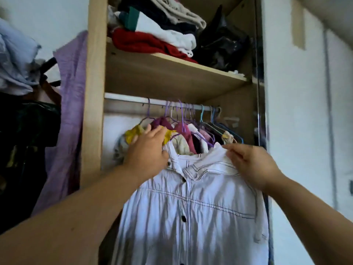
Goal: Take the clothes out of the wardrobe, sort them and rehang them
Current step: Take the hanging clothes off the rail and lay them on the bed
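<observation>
A white button-up shirt [191,207] with dark stitching hangs in front of the open wardrobe [93,92], held up by both hands. My left hand [147,152] grips its left collar and shoulder, fingers reaching toward a yellow garment [133,133]. My right hand [250,163] pinches the right side of the collar. Behind the shirt, several garments [183,134] in maroon, pink and cream hang on purple and blue hangers from the metal rail [129,98]. The left part of the rail is bare.
The shelf [172,73] above the rail holds folded clothes: a red one [141,43], white ones and a black bag [221,43]. A lilac cloth [70,111] hangs over the wardrobe's left side. Light blue fabric [15,58] and dark items pile at far left. A white wall [298,111] stands at right.
</observation>
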Demonstrator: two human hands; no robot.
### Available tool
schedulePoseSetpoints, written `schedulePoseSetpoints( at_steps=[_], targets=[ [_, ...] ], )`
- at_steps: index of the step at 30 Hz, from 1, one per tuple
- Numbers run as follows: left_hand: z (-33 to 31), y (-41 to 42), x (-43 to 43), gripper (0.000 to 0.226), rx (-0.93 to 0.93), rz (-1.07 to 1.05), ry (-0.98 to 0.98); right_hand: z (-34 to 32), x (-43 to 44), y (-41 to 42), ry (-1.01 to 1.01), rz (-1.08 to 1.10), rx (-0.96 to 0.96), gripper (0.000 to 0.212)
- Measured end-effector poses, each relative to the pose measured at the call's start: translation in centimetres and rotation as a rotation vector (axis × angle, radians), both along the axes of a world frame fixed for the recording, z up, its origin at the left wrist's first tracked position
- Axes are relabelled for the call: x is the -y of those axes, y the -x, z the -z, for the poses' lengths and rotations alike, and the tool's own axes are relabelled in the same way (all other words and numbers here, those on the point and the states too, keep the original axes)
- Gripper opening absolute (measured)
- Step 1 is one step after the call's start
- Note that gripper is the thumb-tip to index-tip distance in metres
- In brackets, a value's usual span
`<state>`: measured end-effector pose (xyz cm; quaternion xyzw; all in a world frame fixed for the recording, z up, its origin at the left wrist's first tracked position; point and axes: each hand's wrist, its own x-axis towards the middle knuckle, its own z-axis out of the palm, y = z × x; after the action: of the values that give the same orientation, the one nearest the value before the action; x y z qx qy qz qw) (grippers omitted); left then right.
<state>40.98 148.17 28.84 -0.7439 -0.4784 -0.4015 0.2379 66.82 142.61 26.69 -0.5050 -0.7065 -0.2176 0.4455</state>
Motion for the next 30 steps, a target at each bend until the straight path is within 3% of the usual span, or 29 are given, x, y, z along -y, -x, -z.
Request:
schedulePoseSetpoints(
  at_steps=[6, 8, 13, 18, 27, 30],
  targets=[
    [8.7, -3.6, -3.6, 0.018, 0.010, 0.206, 0.477, 6.6, 9.5, -2.9, 0.144, 0.099, -0.142, 0.022],
    [12.3, -4.6, -3.8, 0.033, 0.043, 0.351, 0.570, 8.9, 12.5, -3.0, 0.170, 0.228, -0.172, 0.020],
    [19.5, -6.5, -1.3, 0.035, 0.001, 0.601, 0.728, 15.6, 19.8, -1.9, 0.304, 0.633, -0.178, 0.026],
    [24.9, -6.6, 3.4, 0.027, -0.064, 0.848, 0.723, 23.8, 27.7, 2.3, 0.476, 0.997, -0.333, 0.022],
    [31.4, -6.3, 15.5, 0.022, -0.294, 1.174, 0.651, 34.0, 43.1, 16.6, 0.591, 1.293, -0.721, 0.020],
    [33.1, -6.5, 21.1, 0.024, -0.421, 1.276, 0.676, 36.3, 49.0, 21.3, 0.609, 1.391, -0.848, 0.029]
  ],
)
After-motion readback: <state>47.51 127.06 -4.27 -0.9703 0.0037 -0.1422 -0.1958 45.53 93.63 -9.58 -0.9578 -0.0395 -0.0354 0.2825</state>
